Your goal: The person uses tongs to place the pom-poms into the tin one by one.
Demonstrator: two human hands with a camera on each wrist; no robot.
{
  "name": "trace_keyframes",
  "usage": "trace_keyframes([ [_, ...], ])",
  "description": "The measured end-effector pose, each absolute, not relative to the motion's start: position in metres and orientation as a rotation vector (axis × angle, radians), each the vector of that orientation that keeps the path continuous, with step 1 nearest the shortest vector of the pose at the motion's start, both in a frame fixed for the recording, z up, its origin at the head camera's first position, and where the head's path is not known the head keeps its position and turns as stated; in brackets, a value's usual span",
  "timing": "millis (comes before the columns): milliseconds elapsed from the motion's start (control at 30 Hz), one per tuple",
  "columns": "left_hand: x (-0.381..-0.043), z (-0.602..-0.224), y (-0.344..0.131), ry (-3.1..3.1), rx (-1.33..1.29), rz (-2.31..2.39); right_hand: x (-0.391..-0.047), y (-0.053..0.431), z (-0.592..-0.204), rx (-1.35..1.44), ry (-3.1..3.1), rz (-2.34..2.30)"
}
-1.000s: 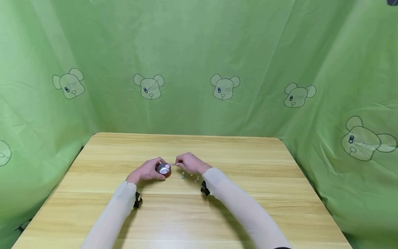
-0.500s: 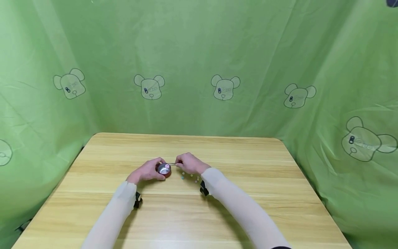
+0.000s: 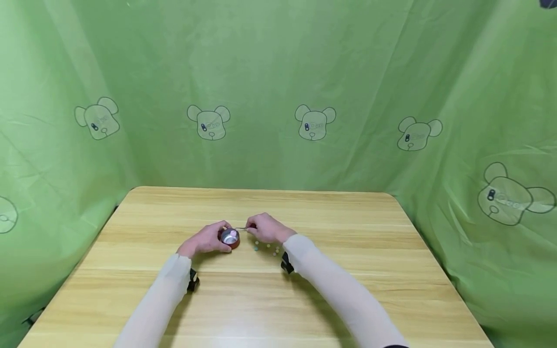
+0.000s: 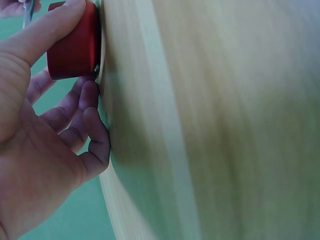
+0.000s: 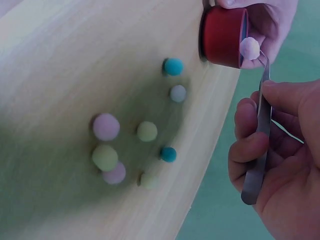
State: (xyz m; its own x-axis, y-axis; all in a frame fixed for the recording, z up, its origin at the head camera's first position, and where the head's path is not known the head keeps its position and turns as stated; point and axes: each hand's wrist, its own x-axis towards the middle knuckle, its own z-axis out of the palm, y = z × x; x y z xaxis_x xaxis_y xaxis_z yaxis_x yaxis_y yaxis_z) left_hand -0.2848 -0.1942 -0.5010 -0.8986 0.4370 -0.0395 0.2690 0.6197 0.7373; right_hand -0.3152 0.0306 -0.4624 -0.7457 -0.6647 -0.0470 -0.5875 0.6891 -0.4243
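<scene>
My left hand [image 3: 209,238] grips a small round red tin [image 5: 225,37] from its left side, with the thumb on the near wall. The tin stands upright on the table, and its silvery inside [image 3: 229,239] shows from above. In my right hand [image 3: 267,228] is a pair of metal tweezers [image 5: 256,175], pinched between thumb and fingers. Their tips hold a pale pink pom-pom [image 5: 249,48] right at the tin's rim, overlapping the opening in the head view. The left wrist view shows my thumb [image 4: 47,32] along the tin's side and the other fingers curled below.
Several small pom-poms lie loose right of the tin: blue [image 5: 173,66], grey [image 5: 178,93], yellow-green [image 5: 147,131] and pink [image 5: 106,127]. They rest on a wooden table [image 3: 243,309]. Green curtains [image 3: 261,58] with bear-head prints hang behind and beside it.
The pink pom-pom at the tweezer tips has shifted very slightly left and toward me over the tin's opening. Both hands and the tin stay practically in place.
</scene>
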Motion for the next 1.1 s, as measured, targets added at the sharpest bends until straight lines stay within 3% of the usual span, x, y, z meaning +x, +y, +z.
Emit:
trace_keyframes([
  [700, -0.283, -0.501, -0.193, 2.618, 0.551, 1.135, -0.296, 0.132, -0.452, -0.982, 2.729, -0.711],
  [933, -0.282, -0.500, -0.194, 2.617, 0.536, 1.139, -0.300, 0.135, -0.456, -0.960, 2.717, -0.788],
  [1100, -0.282, -0.501, -0.192, 2.619, 0.543, 1.140, -0.303, 0.112, -0.454, -0.974, 2.691, -0.809],
])
